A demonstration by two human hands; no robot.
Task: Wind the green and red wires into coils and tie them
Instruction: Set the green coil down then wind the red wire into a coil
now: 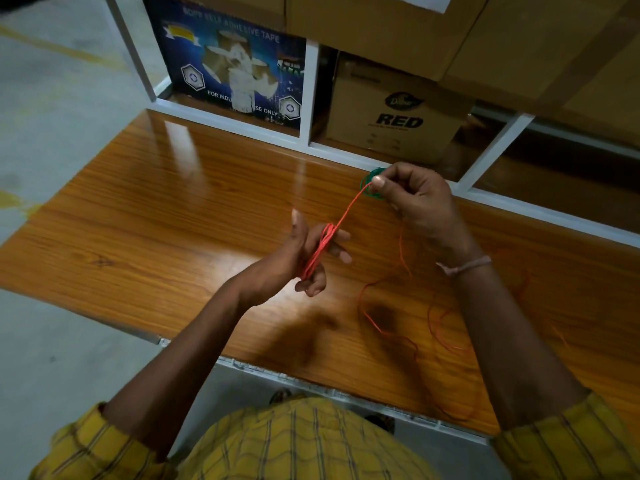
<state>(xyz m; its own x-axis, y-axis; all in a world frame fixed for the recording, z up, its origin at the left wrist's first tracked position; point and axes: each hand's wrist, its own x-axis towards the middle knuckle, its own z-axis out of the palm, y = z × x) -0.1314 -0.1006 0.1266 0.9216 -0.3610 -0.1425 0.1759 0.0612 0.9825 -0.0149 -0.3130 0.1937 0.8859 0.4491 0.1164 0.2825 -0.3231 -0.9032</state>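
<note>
Head | left hand (304, 252) wrapped in red wire (341, 216) | right hand (412, 199) pinches strand | slack tail may snag, loops slip

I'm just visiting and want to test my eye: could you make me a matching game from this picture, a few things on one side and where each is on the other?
Things:
1. red coil
2. green wire
3. loose red wire
4. RED box

Places:
A. on the shelf behind the table
B. wound round the left hand's fingers
C. lying slack on the table
D. behind the right hand, on the table's far edge

Pairs: 1-B, 2-D, 3-C, 4-A

The left hand carries the coil; the right hand pinches the red strand that runs to it, above the table.
</note>
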